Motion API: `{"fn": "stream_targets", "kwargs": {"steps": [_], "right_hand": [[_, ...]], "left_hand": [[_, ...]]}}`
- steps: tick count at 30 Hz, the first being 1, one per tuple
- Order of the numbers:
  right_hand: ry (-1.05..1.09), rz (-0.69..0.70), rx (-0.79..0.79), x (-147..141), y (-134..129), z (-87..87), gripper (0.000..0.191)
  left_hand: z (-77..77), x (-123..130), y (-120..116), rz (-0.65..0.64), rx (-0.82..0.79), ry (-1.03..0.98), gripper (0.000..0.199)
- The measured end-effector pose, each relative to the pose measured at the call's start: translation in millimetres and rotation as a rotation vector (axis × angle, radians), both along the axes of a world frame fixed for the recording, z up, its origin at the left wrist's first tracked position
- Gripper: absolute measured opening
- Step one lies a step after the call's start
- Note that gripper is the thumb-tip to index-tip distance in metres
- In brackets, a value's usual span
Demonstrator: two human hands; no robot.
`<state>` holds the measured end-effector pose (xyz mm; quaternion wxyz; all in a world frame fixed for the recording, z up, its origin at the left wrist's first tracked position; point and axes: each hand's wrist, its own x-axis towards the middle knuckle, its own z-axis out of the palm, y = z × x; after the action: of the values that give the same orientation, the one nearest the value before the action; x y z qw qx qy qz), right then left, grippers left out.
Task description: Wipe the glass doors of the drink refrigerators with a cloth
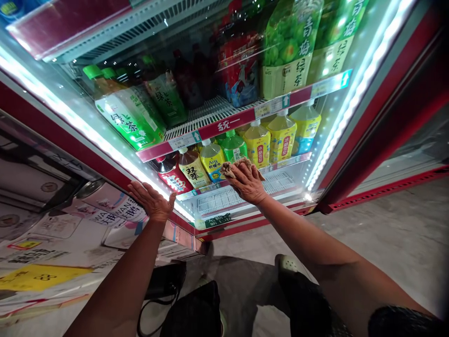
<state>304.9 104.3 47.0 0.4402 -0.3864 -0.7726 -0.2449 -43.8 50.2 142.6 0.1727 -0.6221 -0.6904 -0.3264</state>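
Observation:
My right hand [247,182] presses a crumpled brown cloth [231,169] against the glass door of a lit drinks fridge, in front of the lower row of bottles. Part of the cloth lies hidden under the palm and fingers. Stretched out with the thumb apart, my left hand [151,200] rests at the fridge's left frame and holds nothing. Behind the glass, nearest the cloth, are a green-capped bottle [234,146] and a yellow-labelled lemon drink bottle [212,160]. A red shelf strip [228,123] with price tags runs above them.
Stacked cartons [45,234] with a yellow price sign [42,277] stand close on the left. A black bag [166,281] with a strap is by my legs. Large green tea bottles [287,51] fill the upper shelf. Grey floor tiles [396,229] lie to the right.

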Motion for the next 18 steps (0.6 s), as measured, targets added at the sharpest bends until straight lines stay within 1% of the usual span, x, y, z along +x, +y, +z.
{"fn": "stream_targets", "kwargs": {"steps": [2,3,5,8,10,11,12,14,16,18], "right_hand": [[0.009,-0.031,0.024,15.3,1.4,-6.1,0.052],[0.032,-0.058,0.016,21.8,2.8,-5.5,0.052],[0.12,-0.131,-0.02,29.4,6.2,2.8,0.053],[0.288,-0.227,-0.012,26.1,10.1,23.2,0.057],[0.338,-0.243,0.027,19.3,10.3,31.3,0.057],[0.331,-0.236,0.043,17.0,9.7,31.3,0.056],[0.305,-0.221,0.054,16.7,8.9,28.2,0.054],[0.217,-0.181,0.041,23.9,7.1,14.5,0.05],[0.142,-0.16,-0.015,40.9,6.9,-3.9,0.047],[0.154,-0.195,-0.062,62.5,9.2,-18.0,0.047]], "left_hand": [[-0.4,0.2,-0.2,0.0,0.001,0.004,0.121],[-0.8,-0.2,-0.1,0.0,0.0,0.005,0.122],[-2.1,-1.7,0.6,0.002,-0.006,0.004,0.124],[-3.8,-4.0,2.1,0.003,-0.015,-0.013,0.128],[-4.2,-4.3,2.7,-0.001,-0.023,-0.033,0.13],[-4.2,-4.1,2.8,-0.001,-0.023,-0.04,0.13],[-4.1,-3.8,2.8,0.001,-0.021,-0.042,0.13],[-3.6,-2.8,2.7,0.008,-0.011,-0.034,0.13],[-2.9,-1.8,2.4,0.012,-0.005,-0.026,0.131],[-1.8,-0.7,2.2,0.014,-0.009,-0.028,0.132]]}}
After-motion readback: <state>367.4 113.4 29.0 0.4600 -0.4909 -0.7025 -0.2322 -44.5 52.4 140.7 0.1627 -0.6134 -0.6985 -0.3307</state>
